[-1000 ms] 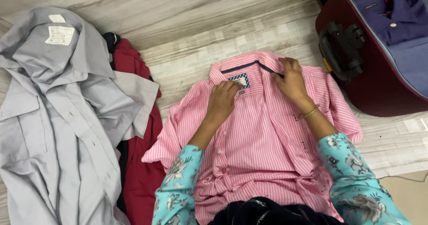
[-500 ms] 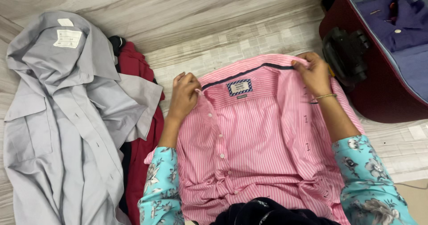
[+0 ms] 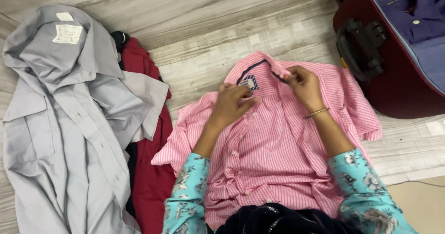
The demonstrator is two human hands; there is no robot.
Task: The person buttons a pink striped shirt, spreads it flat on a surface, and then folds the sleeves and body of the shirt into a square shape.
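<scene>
A: What lies at the centre of the view?

B: A pink-and-white striped cotton shirt [image 3: 278, 146], spread front-up on the pale wood-grain floor [image 3: 208, 21], just in front of the person. Its collar points away from them, with a small checked label showing inside the neck. The button placket runs down the middle, white buttons in a row.

A: Where are the hands?

B: Both are at the collar. The left hand [image 3: 232, 105] rests on the left side of the shirt's chest, fingers curled and closed on the fabric near the top button. The right hand [image 3: 303, 86] pinches the right collar edge between thumb and fingertips, so its grip is closed on the shirt too. A thin gold bangle [image 3: 317, 112] sits on the right wrist. Both forearms wear turquoise floral sleeves [image 3: 366, 192].

A: What surrounds the shirt?

B: To the left, well apart, a crumpled grey long-sleeved shirt [image 3: 60, 123] lies open on the floor, a white label at its collar. Partly under its right edge is a dark red garment [image 3: 148, 169]. At the upper right, near the pink shirt's shoulder, stands an open maroon suitcase [image 3: 394, 85] with a black handle [image 3: 361, 41]; inside it lies a folded purple-blue shirt [image 3: 422, 16].
</scene>
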